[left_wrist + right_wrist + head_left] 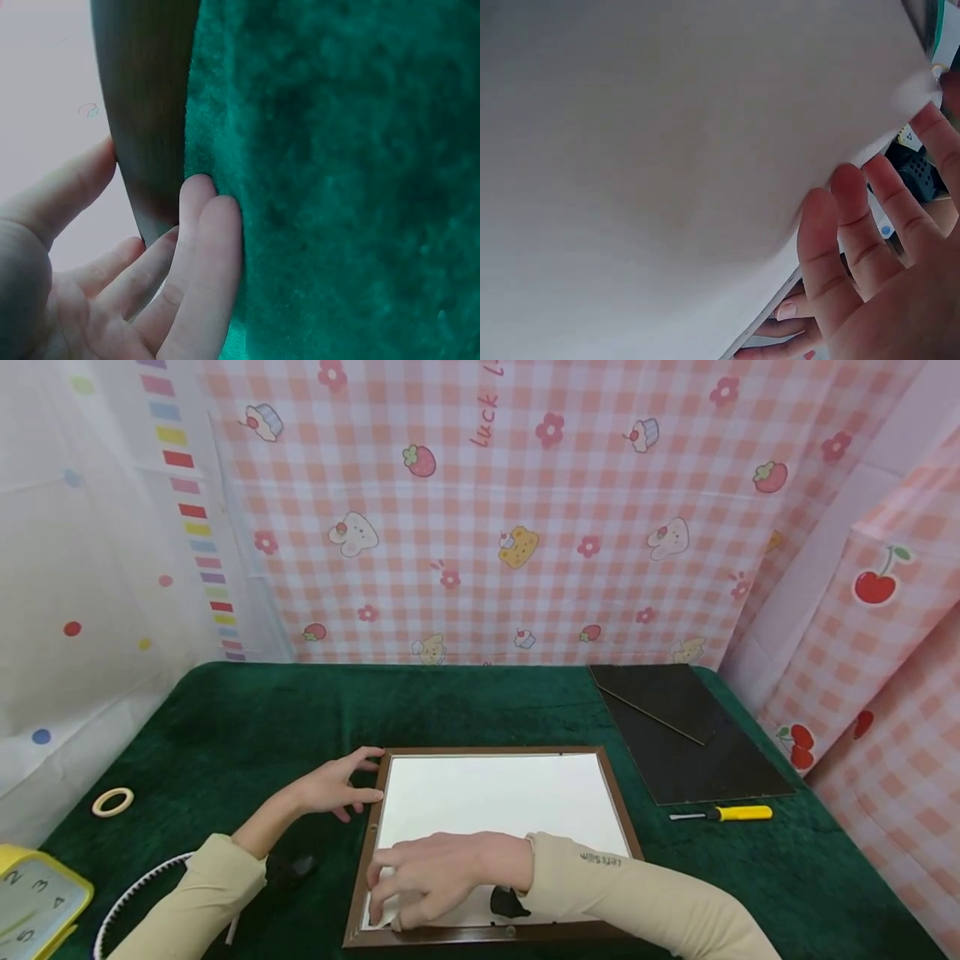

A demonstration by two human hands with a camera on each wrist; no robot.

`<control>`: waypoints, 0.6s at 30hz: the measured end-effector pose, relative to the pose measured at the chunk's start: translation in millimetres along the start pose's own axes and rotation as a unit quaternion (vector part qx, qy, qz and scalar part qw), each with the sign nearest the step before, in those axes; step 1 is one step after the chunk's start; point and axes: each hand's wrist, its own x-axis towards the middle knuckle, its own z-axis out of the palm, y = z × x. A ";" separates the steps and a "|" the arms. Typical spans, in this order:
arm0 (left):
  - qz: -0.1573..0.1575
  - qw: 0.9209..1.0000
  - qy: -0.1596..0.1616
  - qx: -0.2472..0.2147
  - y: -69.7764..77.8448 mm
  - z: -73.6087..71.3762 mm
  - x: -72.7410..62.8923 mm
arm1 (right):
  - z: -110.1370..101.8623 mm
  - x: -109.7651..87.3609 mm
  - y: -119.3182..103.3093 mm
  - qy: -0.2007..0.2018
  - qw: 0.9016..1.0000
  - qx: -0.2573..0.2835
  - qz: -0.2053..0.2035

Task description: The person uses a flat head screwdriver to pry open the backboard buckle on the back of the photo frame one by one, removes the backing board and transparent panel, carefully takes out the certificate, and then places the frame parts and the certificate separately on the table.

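Observation:
A brown picture frame (487, 749) lies on the green cloth, with a white sheet (502, 793) inside its border. My left hand (337, 785) rests at the frame's far left corner, thumb and fingers spread. In the left wrist view its thumb (82, 180) touches the frame's edge, and two fingers reach past the frame over the cloth. Over the near left corner, my right hand (442, 872) pinches the edge of the sheet. The right wrist view shows its fingers (821, 247) along the sheet's edge, the corner bent beside the thumb.
At the back right lies a black backing board (697, 768) with a thin strip across it. A yellow-handled screwdriver (738, 813) is just in front. On the left are a wooden ring (112, 802), a yellow clock (37, 902) and a curved white band (135, 893).

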 end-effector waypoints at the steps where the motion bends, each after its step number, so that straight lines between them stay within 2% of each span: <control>1: 0.000 1.000 0.000 0.000 -0.1 0.0 0.2 | -0.2 -0.6 0.0 0.002 1.000 0.003 -0.001; 5: -0.002 1.000 0.001 0.004 0.3 0.1 0.5 | -1.8 -2.8 -0.9 0.007 1.000 0.010 -0.001; 8: -0.003 1.000 0.001 0.004 1.1 0.3 0.2 | -4.9 -5.2 -1.6 0.009 0.999 0.037 0.004; 13: -0.003 1.000 0.000 0.000 1.4 0.1 -0.1 | -15.0 -15.4 -3.6 0.027 0.994 0.099 0.040; 18: -0.005 1.000 0.000 -0.002 1.3 -0.2 0.3 | -29.6 -38.8 -3.2 0.068 0.989 0.104 0.081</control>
